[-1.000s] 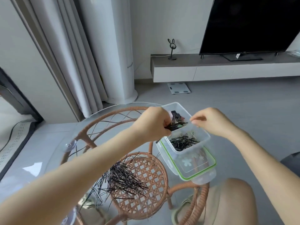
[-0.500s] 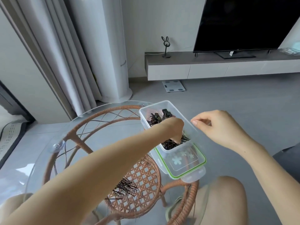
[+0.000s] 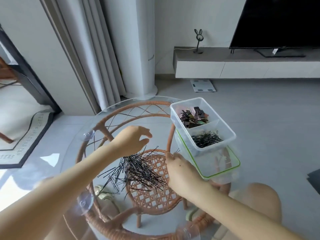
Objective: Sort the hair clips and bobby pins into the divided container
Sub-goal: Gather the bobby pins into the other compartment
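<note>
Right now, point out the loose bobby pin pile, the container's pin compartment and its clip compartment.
Bobby pin pile (image 3: pixel 138 170), head view, middle of heap.
Pin compartment (image 3: pixel 206 140), head view, pins inside.
Clip compartment (image 3: pixel 193 116), head view, clips inside.

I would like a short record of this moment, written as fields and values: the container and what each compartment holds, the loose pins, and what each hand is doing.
container: clear divided container on the glass table, resting on its green-rimmed lid
far compartment: coloured hair clips
near compartment: black bobby pins
unsorted: pile of bobby pins on the glass
left hand: left hand above the pile, fingers curled, apparently empty
right hand: right hand at the pile's right edge; what it holds cannot be seen
</note>
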`<action>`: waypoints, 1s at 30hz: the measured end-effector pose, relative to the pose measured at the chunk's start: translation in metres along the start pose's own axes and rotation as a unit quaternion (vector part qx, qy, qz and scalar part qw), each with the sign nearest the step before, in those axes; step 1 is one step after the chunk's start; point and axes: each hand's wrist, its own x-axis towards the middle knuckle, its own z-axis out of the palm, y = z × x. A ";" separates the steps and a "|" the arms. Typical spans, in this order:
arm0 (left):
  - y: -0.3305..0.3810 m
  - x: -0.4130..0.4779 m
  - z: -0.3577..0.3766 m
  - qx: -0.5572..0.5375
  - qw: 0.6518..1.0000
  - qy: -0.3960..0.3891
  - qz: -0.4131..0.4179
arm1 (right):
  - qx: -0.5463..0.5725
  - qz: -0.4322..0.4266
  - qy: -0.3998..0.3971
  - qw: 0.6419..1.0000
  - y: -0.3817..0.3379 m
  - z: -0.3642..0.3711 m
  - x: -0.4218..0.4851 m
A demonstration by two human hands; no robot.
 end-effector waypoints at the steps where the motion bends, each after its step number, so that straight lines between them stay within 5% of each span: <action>1: -0.012 -0.008 0.005 0.008 1.000 0.000 -0.015 | -0.022 0.021 -0.007 1.000 -0.005 0.004 0.004; 5: -0.048 -0.037 0.034 -0.005 0.998 0.031 -0.059 | -0.060 0.002 0.047 0.997 -0.025 0.021 0.009; 10: -0.072 -0.070 0.059 -0.060 0.966 0.229 -0.099 | 0.069 -0.086 0.068 0.992 -0.038 0.022 -0.005; 13: -0.074 -0.084 0.071 -0.070 0.968 0.207 -0.123 | 0.130 -0.075 0.180 0.972 -0.016 0.032 -0.012; 18: -0.060 -0.078 0.090 -0.037 0.980 0.142 -0.134 | 0.125 0.003 0.135 0.983 -0.013 0.076 -0.010; 24: -0.036 -0.046 0.087 -0.188 0.928 0.246 -0.207 | 0.135 0.113 0.195 0.965 -0.059 0.076 0.025; 30: -0.029 -0.043 0.078 -0.331 0.885 0.255 -0.206 | 0.246 0.110 0.215 0.939 -0.082 0.066 0.060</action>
